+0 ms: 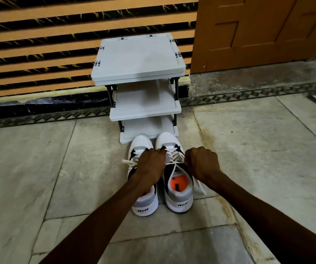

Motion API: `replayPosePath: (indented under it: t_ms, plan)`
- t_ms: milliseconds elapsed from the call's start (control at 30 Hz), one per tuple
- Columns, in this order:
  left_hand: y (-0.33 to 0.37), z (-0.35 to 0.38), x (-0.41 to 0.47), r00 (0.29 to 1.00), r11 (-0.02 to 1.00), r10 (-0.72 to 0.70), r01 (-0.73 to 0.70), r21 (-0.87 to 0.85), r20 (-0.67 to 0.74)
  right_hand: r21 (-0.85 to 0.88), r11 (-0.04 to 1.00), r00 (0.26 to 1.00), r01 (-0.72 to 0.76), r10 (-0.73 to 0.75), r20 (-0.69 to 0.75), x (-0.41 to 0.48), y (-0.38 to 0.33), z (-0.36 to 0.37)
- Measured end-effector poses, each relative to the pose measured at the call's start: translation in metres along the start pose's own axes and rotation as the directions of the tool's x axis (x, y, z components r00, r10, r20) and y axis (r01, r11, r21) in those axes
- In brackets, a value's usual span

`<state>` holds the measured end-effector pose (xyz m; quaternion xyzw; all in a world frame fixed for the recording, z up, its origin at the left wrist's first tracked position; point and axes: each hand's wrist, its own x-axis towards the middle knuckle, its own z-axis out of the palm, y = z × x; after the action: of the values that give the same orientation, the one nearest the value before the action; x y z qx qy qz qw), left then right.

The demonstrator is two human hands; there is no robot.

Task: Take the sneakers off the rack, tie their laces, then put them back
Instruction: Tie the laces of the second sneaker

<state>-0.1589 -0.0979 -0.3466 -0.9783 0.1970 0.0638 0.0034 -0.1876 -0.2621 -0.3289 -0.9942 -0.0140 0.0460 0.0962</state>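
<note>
I have both sneakers on the floor just below my hands, heels toward me, toes almost against the bottom shelf of the rack. My left hand is curled into a fist above the left sneaker, pinching one strand of the right sneaker's lace; my right hand is fisted on the other strand, off the outer side of the right sneaker. The hands are apart, and the strands look drawn taut between them.

I judge the lace to be a soft, flat cord that goes limp once slack, so it wants a pinch near the crossing, not at the tips. The shoes look light with firm soles and padded collars; each should lift easily by the heel or the tongue.

The left sneaker's lace trails loose beyond my left hand, and a free end of the right one lies on the tile under my right wrist; either could snag. The rack's shelves beyond my knuckles show nothing on them, and the door stands well past my right hand.
</note>
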Motion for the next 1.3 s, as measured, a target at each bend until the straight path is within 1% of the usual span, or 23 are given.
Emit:
replayPosePath:
  t_ms: [67, 133, 267, 300, 333, 367, 400, 433, 467, 500, 533, 567, 600, 633, 767, 800, 867, 933, 1033, 1133, 1200, 1267, 1300]
  plan:
    - [-0.001, -0.002, 0.001, 1.0, 0.992, 0.005, -0.007, 0.125, 0.017, -0.049, 0.999, 1.0, 0.007, -0.007, 0.011, 0.001, -0.001, 0.0]
    - [0.0, -0.007, 0.001, 0.999, 0.979, 0.017, -0.024, 0.203, 0.034, -0.09, 0.995, 0.999, 0.035, -0.033, 0.028, 0.002, -0.004, -0.001]
    - [0.003, -0.018, -0.003, 0.997, 0.976, 0.065, -0.073, 0.206, 0.045, -0.11, 0.991, 0.992, 0.082, -0.07, 0.106, 0.002, -0.002, -0.005]
    - [0.002, -0.022, -0.004, 0.996, 0.984, 0.066, -0.074, 0.162, 0.054, -0.11, 0.99, 0.988, 0.084, -0.069, 0.135, 0.003, 0.0, -0.006]
    - [-0.001, -0.025, -0.005, 0.996, 0.995, 0.059, -0.064, 0.077, 0.065, -0.083, 0.994, 0.984, 0.076, -0.061, 0.168, 0.005, 0.002, -0.008]
    - [-0.005, -0.028, -0.005, 0.995, 0.997, 0.044, -0.039, -0.059, 0.086, -0.021, 0.998, 0.977, 0.059, -0.053, 0.208, 0.007, 0.004, -0.011]
    - [-0.01, -0.032, -0.005, 0.991, 0.972, 0.027, 0.004, -0.234, 0.129, 0.074, 0.997, 0.966, 0.026, -0.044, 0.255, 0.009, 0.008, -0.015]
    - [-0.015, -0.035, -0.005, 0.985, 0.909, 0.018, 0.056, -0.413, 0.172, 0.207, 0.978, 0.956, -0.019, -0.043, 0.289, 0.012, 0.01, -0.021]
    - [-0.02, -0.037, -0.005, 0.982, 0.81, 0.014, 0.1, -0.578, 0.189, 0.37, 0.926, 0.948, -0.079, -0.045, 0.316, 0.012, 0.012, -0.027]
    - [-0.024, -0.04, -0.005, 0.982, 0.696, 0.007, 0.13, -0.706, 0.187, 0.534, 0.834, 0.945, -0.139, -0.05, 0.323, 0.012, 0.013, -0.035]
    - [-0.026, -0.042, -0.005, 0.984, 0.583, -0.004, 0.148, -0.799, 0.179, 0.666, 0.724, 0.948, -0.18, -0.053, 0.314, 0.012, 0.013, -0.041]
    - [-0.027, -0.043, -0.005, 0.985, 0.477, -0.017, 0.159, -0.865, 0.171, 0.754, 0.625, 0.954, -0.199, -0.054, 0.296, 0.012, 0.012, -0.045]
    - [-0.026, -0.045, -0.005, 0.987, 0.387, -0.031, 0.159, -0.908, 0.16, 0.812, 0.546, 0.959, -0.208, -0.049, 0.279, 0.012, 0.012, -0.046]
    - [-0.023, -0.044, -0.005, 0.987, 0.318, -0.052, 0.16, -0.935, 0.151, 0.85, 0.481, 0.962, -0.214, -0.049, 0.27, 0.012, 0.011, -0.046]
    - [-0.009, -0.035, -0.005, 0.974, 0.046, -0.159, 0.168, -0.985, 0.158, 0.942, 0.249, 0.97, -0.226, -0.034, 0.242, 0.012, 0.008, -0.03]
    - [-0.005, -0.03, -0.006, 0.97, -0.006, -0.187, 0.16, -0.987, 0.158, 0.953, 0.18, 0.968, -0.243, -0.016, 0.25, 0.012, 0.007, -0.025]
    - [0.001, -0.022, -0.005, 0.953, -0.062, -0.253, 0.156, -0.986, 0.166, 0.959, 0.08, 0.962, -0.273, 0.044, 0.27, 0.014, 0.004, -0.015]
    - [0.005, -0.016, -0.002, 0.93, -0.051, -0.332, 0.148, -0.988, 0.157, 0.955, 0.026, 0.951, -0.296, 0.108, 0.291, 0.016, 0.0, -0.009]
    - [0.008, -0.011, 0.003, 0.915, 0.044, -0.395, 0.108, -0.993, 0.082, 0.953, 0.006, 0.939, -0.303, 0.17, 0.298, 0.02, -0.003, -0.004]
    - [0.009, -0.01, 0.005, 0.908, 0.207, -0.418, 0.077, -0.975, -0.017, 0.946, 0.02, 0.918, -0.324, 0.249, 0.309, 0.025, -0.003, 0.002]
    - [0.011, -0.01, 0.004, 0.904, 0.339, -0.418, 0.068, -0.938, -0.085, 0.942, 0.038, 0.907, -0.333, 0.285, 0.309, 0.026, -0.005, 0.007]
    - [0.013, -0.008, 0.001, 0.912, 0.494, -0.368, 0.028, -0.869, -0.18, 0.94, 0.075, 0.909, -0.333, 0.292, 0.299, 0.028, -0.006, 0.01]
    - [0.014, -0.007, 0.0, 0.917, 0.553, -0.336, 0.006, -0.833, -0.216, 0.938, 0.094, 0.913, -0.335, 0.279, 0.298, 0.028, -0.006, 0.011]
